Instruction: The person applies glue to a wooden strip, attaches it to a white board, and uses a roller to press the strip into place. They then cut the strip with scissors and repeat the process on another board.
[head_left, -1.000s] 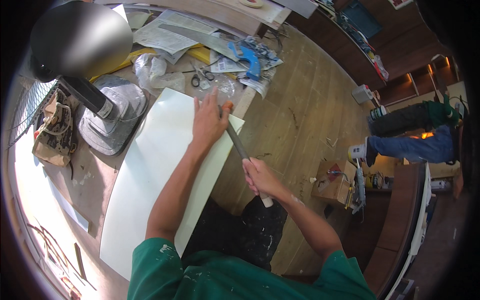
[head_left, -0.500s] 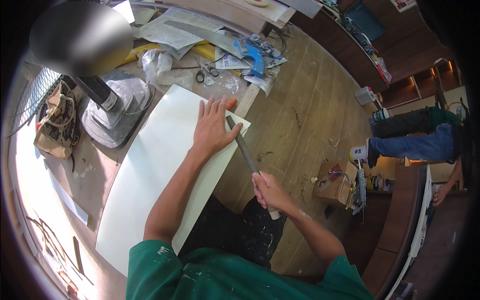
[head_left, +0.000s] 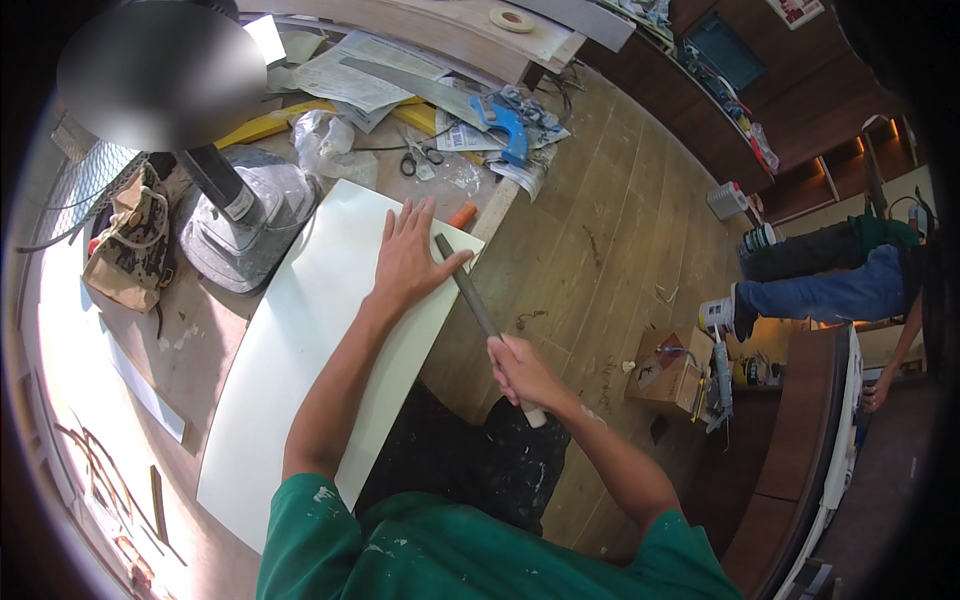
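Observation:
A long cream-white panel [head_left: 300, 340] lies on the workbench, its right edge hanging over the bench side. My left hand [head_left: 410, 255] presses flat on the panel near its far right corner, fingers spread. My right hand [head_left: 520, 370] grips the pale wooden handle of a long metal file [head_left: 470, 290]. The file's blade runs along the panel's right edge, its tip just by my left thumb.
A grey machine base [head_left: 245, 225] stands left of the panel, with a tan pouch [head_left: 125, 245] beside it. Scissors [head_left: 418, 158], papers, a plastic bag and a blue tool [head_left: 505, 122] lie beyond. A cardboard box [head_left: 670, 370] sits on the wooden floor; another person's legs [head_left: 830, 290] at right.
The file has slid back and forth along the panel's edge, with my right hand now a little lower. My left hand stays pressed on the panel.

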